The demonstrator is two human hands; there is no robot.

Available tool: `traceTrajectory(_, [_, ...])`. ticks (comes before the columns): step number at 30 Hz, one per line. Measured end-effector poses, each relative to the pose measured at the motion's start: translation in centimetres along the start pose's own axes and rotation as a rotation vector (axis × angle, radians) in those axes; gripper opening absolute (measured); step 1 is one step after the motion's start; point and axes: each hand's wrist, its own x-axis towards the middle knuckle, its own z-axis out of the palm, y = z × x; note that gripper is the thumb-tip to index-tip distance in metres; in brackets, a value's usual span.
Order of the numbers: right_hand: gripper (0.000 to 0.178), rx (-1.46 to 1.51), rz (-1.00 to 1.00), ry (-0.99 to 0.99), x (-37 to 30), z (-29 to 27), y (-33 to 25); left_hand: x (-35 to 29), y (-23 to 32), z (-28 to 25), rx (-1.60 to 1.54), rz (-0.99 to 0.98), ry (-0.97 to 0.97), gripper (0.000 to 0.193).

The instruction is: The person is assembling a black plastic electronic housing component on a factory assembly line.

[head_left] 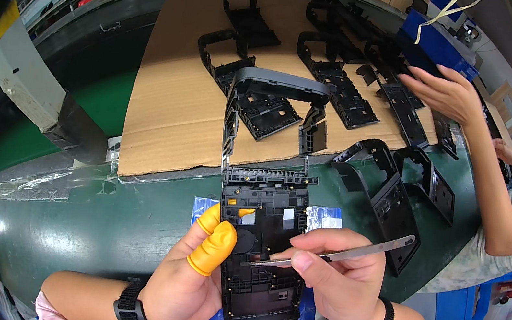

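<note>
A black plastic housing (pixel 259 303) with a tall open frame at its far end stands tilted up in front of me. My left hand (pixel 182 287) grips its left edge, with yellow finger cots (pixel 214 249) on the thumb and a finger. In my right hand (pixel 347 281) is a slim silver metal tool (pixel 371 249), pinched between thumb and fingers. The tool's narrow end lies over the inner face of the housing, near its middle; I cannot tell whether it touches. Small white pads (pixel 289 215) and brass-coloured inserts show inside the housing.
Several similar black housings (pixel 346 99) lie on a cardboard sheet (pixel 164 114) across the green table (pixel 83 227). Two more stand at right (pixel 396 212). A co-worker's hand (pixel 445 95) reaches over the parts from the right. A blue bin (pixel 439 45) sits at the back; a grey post (pixel 37 87) rises left.
</note>
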Motion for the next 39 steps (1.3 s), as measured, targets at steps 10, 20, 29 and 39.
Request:
traceTrajectory(10, [0.019, 0.111, -0.074, 0.165, 0.3, 0.9, -1.3, -0.6, 1.4, -1.2, 0.096, -0.015, 0.073, 0.048])
traceTrajectory(20, [0.030, -0.633, -0.384, 0.375, -2.8, -4.4, -2.9, -19.4, 7.5, -7.6, 0.450, -0.009, 0.404, 0.052])
traceTrajectory(29, [0.024, 0.049, -0.207, 0.268, -2.5, -2.5, -3.1, -16.4, 25.8, -19.5, 0.464, 0.621, 0.421, 0.038])
traceTrajectory(39, [0.018, -0.029, -0.027, 0.411, -5.7, -6.1, -4.6, -8.2, 14.9, -5.8, 1.350, -0.024, 0.289, 0.016])
